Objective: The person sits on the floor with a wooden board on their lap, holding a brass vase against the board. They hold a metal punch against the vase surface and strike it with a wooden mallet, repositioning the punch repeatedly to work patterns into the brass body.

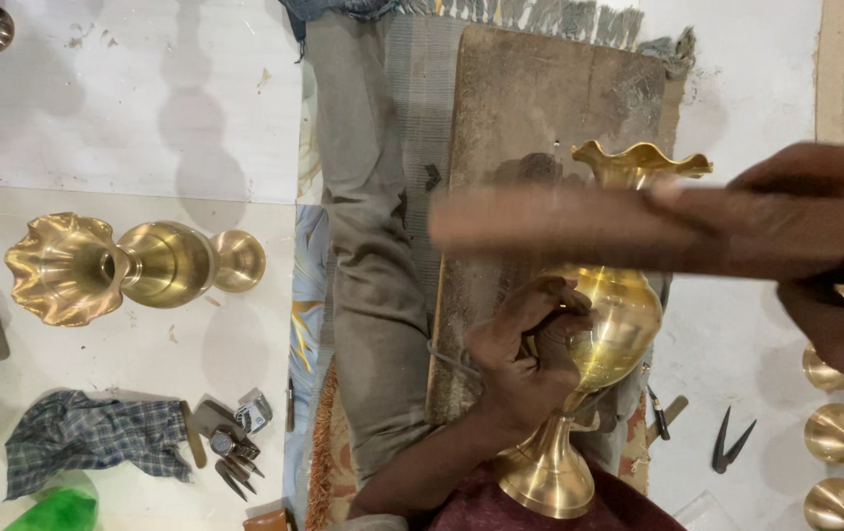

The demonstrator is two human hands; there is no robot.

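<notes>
I see my left hand [525,359] closed in a fist-like grip against the belly of a brass vase [599,324], the fingers curled around a small tool I cannot make out, pressed to the metal. The vase lies on its side on a worn wooden board [530,108], its ruffled mouth [643,162] pointing away from me and its round foot [545,477] close to my body. My right hand [815,221] is wrapped tight around one end of a long wooden stick [559,224], which runs across the view above the neck of the vase; the stick is blurred, so I cannot tell whether it touches the brass. The board rests on a fringed mat [412,88].

Off to the left, on the pale floor [146,118], lies a second brass vase [127,265] of the same ruffled shape, on its side. Near it sit a checked cloth [92,438] and a small heap of pointed metal punches [235,462]. To the right lie dark metal dividers [731,442] and several more brass vase feet [840,433] at the edge of the view.
</notes>
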